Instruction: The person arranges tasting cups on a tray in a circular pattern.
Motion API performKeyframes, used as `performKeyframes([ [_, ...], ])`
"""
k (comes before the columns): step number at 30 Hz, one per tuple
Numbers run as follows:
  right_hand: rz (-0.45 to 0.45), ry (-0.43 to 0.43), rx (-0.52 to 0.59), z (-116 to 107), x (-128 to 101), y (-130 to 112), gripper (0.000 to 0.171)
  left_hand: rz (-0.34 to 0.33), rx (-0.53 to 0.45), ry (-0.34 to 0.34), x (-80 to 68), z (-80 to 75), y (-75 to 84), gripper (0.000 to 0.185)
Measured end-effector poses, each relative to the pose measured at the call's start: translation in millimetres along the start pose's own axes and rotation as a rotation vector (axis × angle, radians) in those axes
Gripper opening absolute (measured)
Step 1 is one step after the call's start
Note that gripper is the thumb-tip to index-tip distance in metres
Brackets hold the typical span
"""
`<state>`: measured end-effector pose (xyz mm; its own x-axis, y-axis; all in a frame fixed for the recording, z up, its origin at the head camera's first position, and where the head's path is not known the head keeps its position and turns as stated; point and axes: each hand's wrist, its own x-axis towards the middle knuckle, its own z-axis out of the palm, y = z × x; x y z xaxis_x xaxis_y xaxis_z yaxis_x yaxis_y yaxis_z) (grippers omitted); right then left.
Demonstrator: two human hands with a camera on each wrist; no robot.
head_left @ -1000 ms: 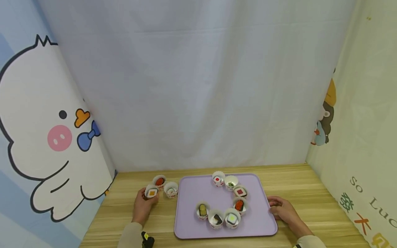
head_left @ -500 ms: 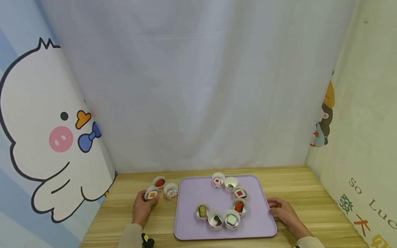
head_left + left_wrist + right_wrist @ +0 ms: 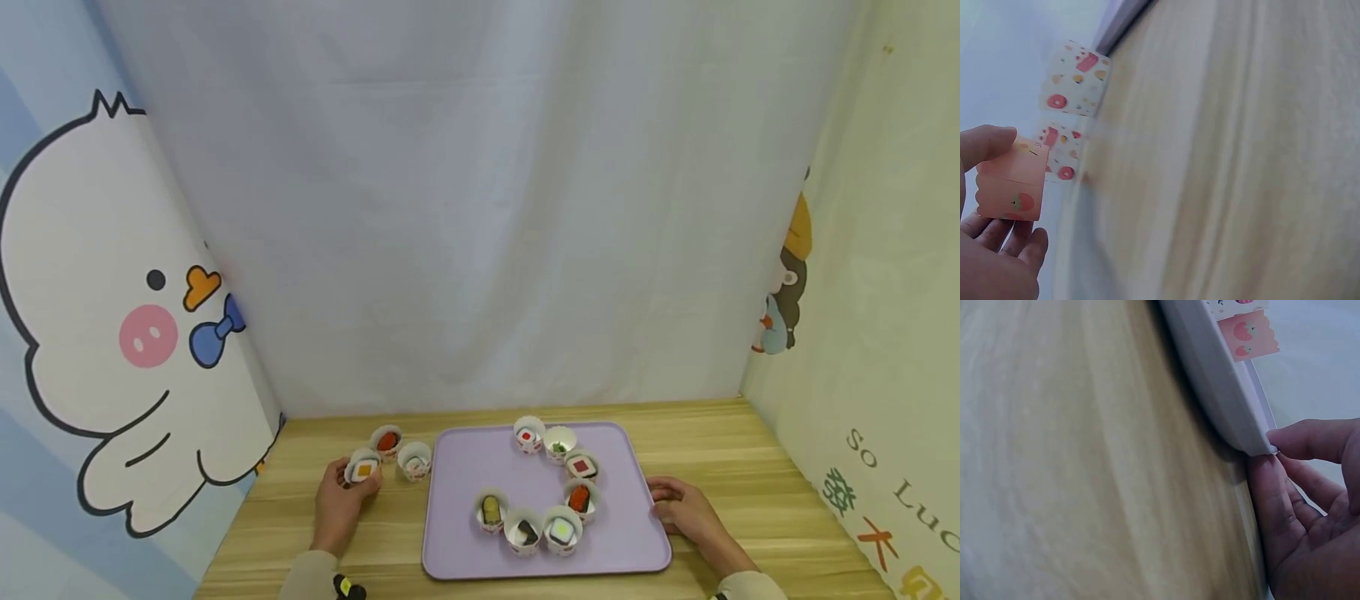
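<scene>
My left hand (image 3: 336, 507) holds a small paper cup (image 3: 363, 467) at the table's left, thumb on one side and fingers on the other. Inside it lies a white sushi piece with an orange square; in the left wrist view the cup (image 3: 1013, 184) is pink with a strawberry print. Just beyond are two more cups, one with a red-topped piece (image 3: 387, 442), the other pale inside (image 3: 415, 462). On the right, my right hand (image 3: 684, 508) pinches the edge of a lilac tray (image 3: 457, 546); in the right wrist view the thumb is over the tray's rim (image 3: 1222, 403), fingers below.
Several filled cups form a curve on the tray, from a red-centred piece (image 3: 528, 436) at the back to a yellowish one (image 3: 491, 510) at the front left. A pale curtain (image 3: 480, 250) hangs behind the wooden table (image 3: 720, 450), with printed cloths either side.
My left hand and its cup have shifted slightly left, away from the two other cups. My right hand stays at the tray's edge.
</scene>
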<state>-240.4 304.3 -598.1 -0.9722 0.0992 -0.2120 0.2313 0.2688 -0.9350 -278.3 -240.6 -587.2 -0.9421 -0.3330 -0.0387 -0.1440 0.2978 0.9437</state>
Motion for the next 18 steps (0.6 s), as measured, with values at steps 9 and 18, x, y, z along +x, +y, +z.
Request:
performKeyframes([
  [9, 0.000, -0.004, -0.005, -0.3, 0.7, -0.3, 0.057, 0.108, 0.006, -0.037, -2.7, -5.5, 14.6, 0.069],
  [18, 0.010, 0.006, -0.032, -0.4, 2.4, 1.2, 0.056, 0.166, 0.039, -0.104, -11.7, -4.6, 44.3, 0.068],
])
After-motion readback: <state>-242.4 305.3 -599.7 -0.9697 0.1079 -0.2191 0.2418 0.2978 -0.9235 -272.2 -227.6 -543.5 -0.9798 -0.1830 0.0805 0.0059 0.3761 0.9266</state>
